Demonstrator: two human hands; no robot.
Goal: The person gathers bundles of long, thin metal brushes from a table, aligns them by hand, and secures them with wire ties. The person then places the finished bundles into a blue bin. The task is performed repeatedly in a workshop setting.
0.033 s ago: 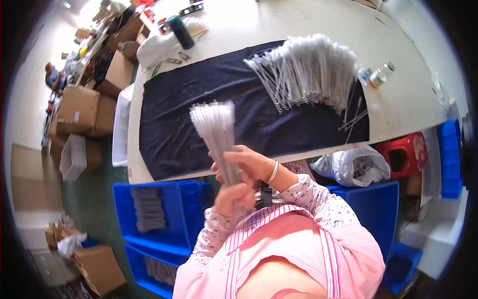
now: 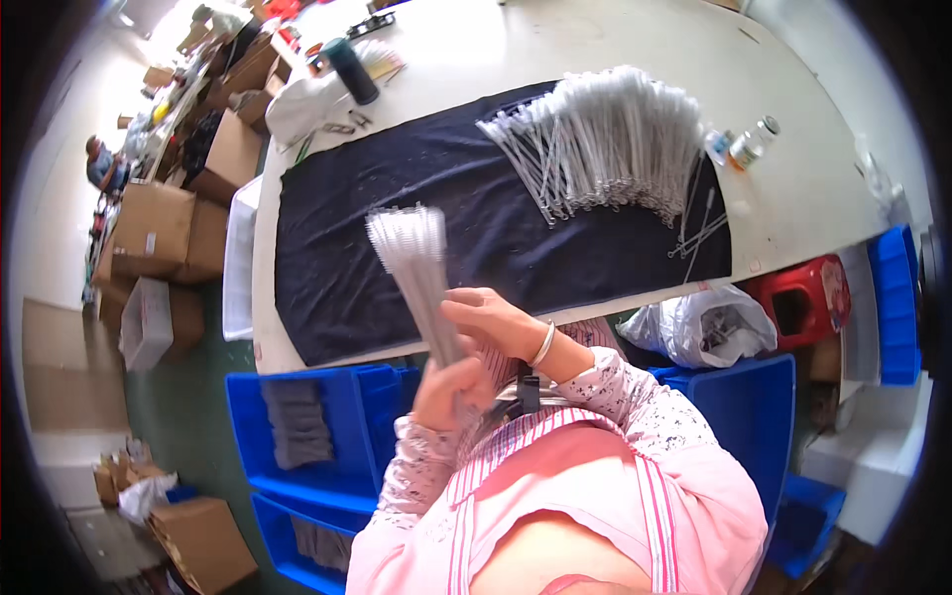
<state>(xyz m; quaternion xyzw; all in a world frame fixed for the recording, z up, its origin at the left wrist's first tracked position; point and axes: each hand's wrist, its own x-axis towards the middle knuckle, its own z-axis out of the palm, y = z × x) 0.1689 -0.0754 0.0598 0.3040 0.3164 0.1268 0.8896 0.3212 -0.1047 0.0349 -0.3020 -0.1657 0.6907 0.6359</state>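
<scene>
My left hand [image 2: 451,392] is closed around the thin wire end of a bundle of cleaning brushes [image 2: 415,260], held upright in front of me. Their white bristle ends point away, over the dark cloth [image 2: 332,228], and look blurred. Against the right side of the bundle's wire stems lies my right hand [image 2: 498,322], a bangle on its wrist. Its fingers are loosely bent, partly hidden and not wrapped round the stems. A large fanned pile of the same brushes [image 2: 625,139] rests on the cloth's far right, looped wire ends toward me. A few loose brushes [image 2: 700,238] lie beside it.
The white table [image 2: 793,213] carries a glass bottle [image 2: 754,144], a dark green flask [image 2: 351,71] and scissors [image 2: 357,121]. Blue bins [image 2: 347,426] stand below its near edge, with a white plastic bag [image 2: 684,327] and red stool [image 2: 808,302] at right. Cardboard boxes [image 2: 154,223] line the left.
The brush bundle and my left hand have shifted slightly left. My right fingertips, previously showing round the bundle's left side, no longer show there.
</scene>
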